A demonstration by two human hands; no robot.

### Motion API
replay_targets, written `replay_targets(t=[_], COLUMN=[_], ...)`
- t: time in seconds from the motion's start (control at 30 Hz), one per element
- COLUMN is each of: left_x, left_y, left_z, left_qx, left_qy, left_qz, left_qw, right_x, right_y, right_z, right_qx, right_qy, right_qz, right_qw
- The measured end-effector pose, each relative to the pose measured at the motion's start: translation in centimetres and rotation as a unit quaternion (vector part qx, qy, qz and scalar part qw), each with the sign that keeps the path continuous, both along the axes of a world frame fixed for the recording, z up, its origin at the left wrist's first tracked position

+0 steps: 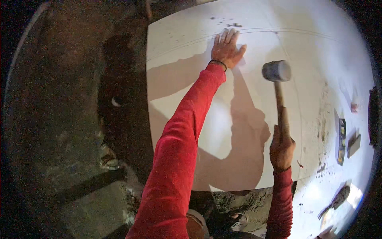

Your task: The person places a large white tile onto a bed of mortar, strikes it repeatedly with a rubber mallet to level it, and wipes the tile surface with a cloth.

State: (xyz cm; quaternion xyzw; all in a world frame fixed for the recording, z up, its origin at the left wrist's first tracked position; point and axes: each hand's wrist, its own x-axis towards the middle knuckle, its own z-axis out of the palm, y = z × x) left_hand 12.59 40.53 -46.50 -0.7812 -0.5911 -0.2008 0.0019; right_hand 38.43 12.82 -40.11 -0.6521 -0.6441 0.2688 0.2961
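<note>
My left hand (229, 48) lies palm down with fingers outstretched on a large pale board (175, 139), near its curved drawn lines toward the far edge. My right hand (281, 147) grips the wooden handle of a mallet (276, 71), whose grey cylindrical head is raised to the right of my left hand. Both forearms are in red sleeves, and their shadows fall across the board.
At the right lie a long dark tool resembling a level (341, 141), a grey block (354, 145), a dark brush-like tool (337, 199) and a small reddish object (354, 107). Dark, rough ground (63, 119) runs along the left. My feet show below the board.
</note>
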Motion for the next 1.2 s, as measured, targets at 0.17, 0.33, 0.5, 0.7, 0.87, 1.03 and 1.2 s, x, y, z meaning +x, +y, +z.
replay_targets(t=[0.17,0.33,0.5,0.7,0.87,1.03,1.2], left_x=[-6.8,-14.5,-22.0,-24.8,-25.0,-27.9,-26.5], left_y=[-3.7,-7.2,-10.8,-11.7,-12.8,-11.6,-13.1], left_z=[0.1,-0.8,-0.2,0.1,-0.2,-1.6,-0.9], left_qx=[0.011,0.011,0.012,-0.002,-0.024,0.03,0.047], left_qy=[-0.017,0.022,0.062,0.069,0.047,0.074,0.064], left_qz=[0.053,0.122,0.174,0.208,0.223,0.183,0.2], left_qw=[0.998,0.992,0.983,0.976,0.973,0.98,0.977], right_x=[-1.5,-4.2,-6.5,-9.0,-14.1,-15.5,-17.1], right_y=[-0.3,-1.0,-1.1,-2.1,-1.2,-0.8,0.7], right_z=[-1.7,0.1,1.2,-0.7,5.1,2.7,4.7], right_qx=[0.037,0.071,-0.004,0.102,0.034,0.003,-0.044], right_qy=[-0.014,0.007,-0.012,0.045,0.061,0.074,0.019], right_qz=[0.106,0.103,0.193,0.164,0.218,0.198,0.24], right_qw=[0.994,0.992,0.981,0.98,0.974,0.977,0.97])
